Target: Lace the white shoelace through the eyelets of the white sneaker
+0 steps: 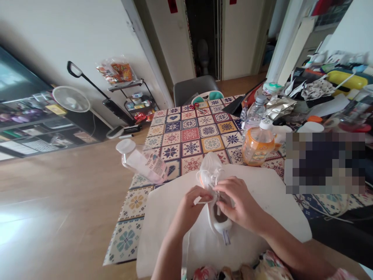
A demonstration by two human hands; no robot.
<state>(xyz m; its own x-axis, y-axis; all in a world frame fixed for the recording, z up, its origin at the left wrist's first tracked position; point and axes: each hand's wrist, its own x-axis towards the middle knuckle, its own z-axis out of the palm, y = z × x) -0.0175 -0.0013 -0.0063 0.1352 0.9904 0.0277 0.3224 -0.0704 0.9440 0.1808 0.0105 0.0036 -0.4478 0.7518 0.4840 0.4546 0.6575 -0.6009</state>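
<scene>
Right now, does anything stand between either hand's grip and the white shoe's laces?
Nothing visible does: the left hand and the right hand are at the laces of the white shoe. The orange-labelled bottle stands beyond the right hand, apart from it.

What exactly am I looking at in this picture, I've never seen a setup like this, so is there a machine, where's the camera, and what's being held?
There's no machine here, just a person's two bare hands. The single picture comes from a camera worn on the person's head, looking forward and down, so the forearms reach in from the bottom.

The left hand pinches the laces of a white shoe. The right hand has its fingers at the laces too, though its exact grip is hard to make out.

The shoe rests on a white mat on a patterned table. Left of it is a clear container with a white lid; beyond it, to the right, is an orange-labelled bottle.
</scene>
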